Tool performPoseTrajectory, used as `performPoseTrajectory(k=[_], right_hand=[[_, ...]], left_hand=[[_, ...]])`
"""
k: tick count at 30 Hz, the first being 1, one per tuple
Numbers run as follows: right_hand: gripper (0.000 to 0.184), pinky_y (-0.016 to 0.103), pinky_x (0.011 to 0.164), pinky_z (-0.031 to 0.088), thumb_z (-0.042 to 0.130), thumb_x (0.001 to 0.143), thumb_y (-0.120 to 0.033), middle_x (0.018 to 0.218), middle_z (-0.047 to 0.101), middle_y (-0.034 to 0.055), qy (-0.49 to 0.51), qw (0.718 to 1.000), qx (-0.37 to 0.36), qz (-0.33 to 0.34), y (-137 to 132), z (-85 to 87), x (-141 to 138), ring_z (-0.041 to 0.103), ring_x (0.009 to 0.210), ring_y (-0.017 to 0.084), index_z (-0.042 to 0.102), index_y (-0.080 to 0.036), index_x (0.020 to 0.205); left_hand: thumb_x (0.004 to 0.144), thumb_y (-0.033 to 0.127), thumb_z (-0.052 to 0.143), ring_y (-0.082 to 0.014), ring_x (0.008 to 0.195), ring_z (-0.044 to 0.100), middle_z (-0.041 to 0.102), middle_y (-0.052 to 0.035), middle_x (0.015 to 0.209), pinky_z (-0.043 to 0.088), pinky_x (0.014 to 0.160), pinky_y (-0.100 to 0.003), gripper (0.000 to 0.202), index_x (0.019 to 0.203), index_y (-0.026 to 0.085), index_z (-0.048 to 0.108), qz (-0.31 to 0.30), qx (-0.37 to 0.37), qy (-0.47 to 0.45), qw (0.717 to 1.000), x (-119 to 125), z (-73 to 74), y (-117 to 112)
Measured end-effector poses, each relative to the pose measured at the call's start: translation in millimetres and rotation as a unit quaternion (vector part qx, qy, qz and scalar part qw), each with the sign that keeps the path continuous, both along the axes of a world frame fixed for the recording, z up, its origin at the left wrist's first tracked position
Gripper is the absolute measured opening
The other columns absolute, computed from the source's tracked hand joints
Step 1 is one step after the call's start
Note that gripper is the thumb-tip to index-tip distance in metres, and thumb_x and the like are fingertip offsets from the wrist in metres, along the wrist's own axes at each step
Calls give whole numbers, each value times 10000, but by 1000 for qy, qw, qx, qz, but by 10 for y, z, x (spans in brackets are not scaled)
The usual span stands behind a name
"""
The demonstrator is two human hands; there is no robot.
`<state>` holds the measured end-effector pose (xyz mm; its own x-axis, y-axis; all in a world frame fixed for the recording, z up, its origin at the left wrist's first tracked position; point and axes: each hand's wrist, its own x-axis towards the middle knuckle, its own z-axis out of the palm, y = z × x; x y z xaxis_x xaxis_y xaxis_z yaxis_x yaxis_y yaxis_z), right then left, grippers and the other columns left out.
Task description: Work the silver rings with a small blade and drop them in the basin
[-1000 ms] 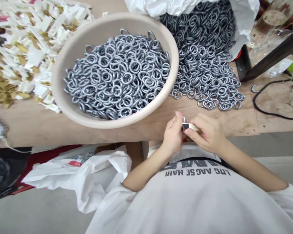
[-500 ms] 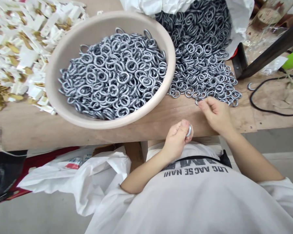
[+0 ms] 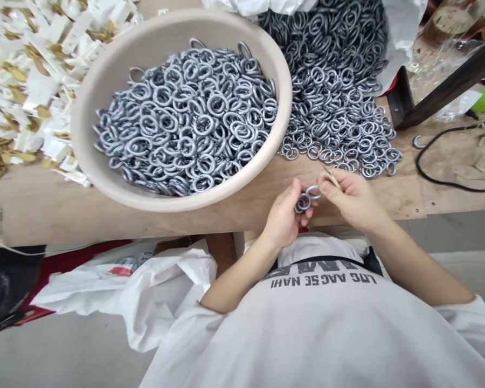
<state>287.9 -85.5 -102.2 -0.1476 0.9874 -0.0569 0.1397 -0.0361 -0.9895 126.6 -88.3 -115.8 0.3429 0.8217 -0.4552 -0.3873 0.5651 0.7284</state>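
My left hand (image 3: pixel 283 216) is closed on a grey metal ring (image 3: pixel 303 203) near the front edge of the wooden table (image 3: pixel 44 207). My right hand (image 3: pixel 351 196) pinches a second grey ring (image 3: pixel 313 191) that touches the first one. Both hands meet just in front of a loose pile of rings (image 3: pixel 339 124) spilling from a white bag (image 3: pixel 400 32). A beige bowl (image 3: pixel 105 91) heaped with the same rings stands to the left of the hands.
White and gold plastic pieces (image 3: pixel 28 70) cover the table's far left. A black cable (image 3: pixel 448 183) and a dark bar (image 3: pixel 448 86) lie at the right. White plastic bags (image 3: pixel 125 291) sit on the floor below the table's edge.
My right hand reached out to the loose pile, took a ring and came back to my left hand. The pale strip it held a second ago is gone from between the hands.
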Motion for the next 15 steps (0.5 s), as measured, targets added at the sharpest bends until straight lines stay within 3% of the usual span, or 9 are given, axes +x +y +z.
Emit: performPoseTrajectory(k=[2,5,8,10,13,15], right_hand=[[318,302,609,461,586,975,-531,705,569,-20,33,999,-27,-8,-74,-40,-91,554,612,153,568,-238,851],[252,303,638,473,614,969,-477,798,589,-3,-16,997,21,-69,-133,-128,-156,557,669,152,593,-240,887],[221,347,800,501,560,1005,-439,907,653,25,-37,991,87,-94,-128,-145,-136,621,848,187,651,-244,956],[201,370,885,489,611,980,-428,969,681,35,-58,985,137,-81,-107,-113,-110,632,946,204,689,-247,1020],[211,359,844,489,689,930,-434,926,683,27,-91,983,152,-45,-82,-61,-93,630,897,201,694,-235,1001],[235,345,792,482,625,971,-457,868,677,24,-109,982,148,-53,-90,-45,-89,624,841,195,672,-226,963]], left_hand=[[836,737,632,-67,481,462,583,5,678,283,387,-186,573,831,164,614,-38,-1,5,999,64,-20,-33],[819,744,649,-52,465,397,506,39,628,253,407,-180,575,798,177,557,-51,26,13,998,119,-44,-71],[861,724,615,-47,466,357,460,51,603,248,425,-180,568,738,185,485,-27,57,13,998,123,-46,-73],[880,709,604,-49,469,352,455,51,593,257,431,-181,558,730,186,478,-1,67,19,998,120,-37,-65],[856,706,642,-58,471,356,441,54,574,268,429,-185,550,737,189,496,28,62,19,998,130,-13,-57],[841,720,648,-61,475,353,426,50,562,262,428,-188,575,700,189,476,34,48,10,998,140,14,-51]])
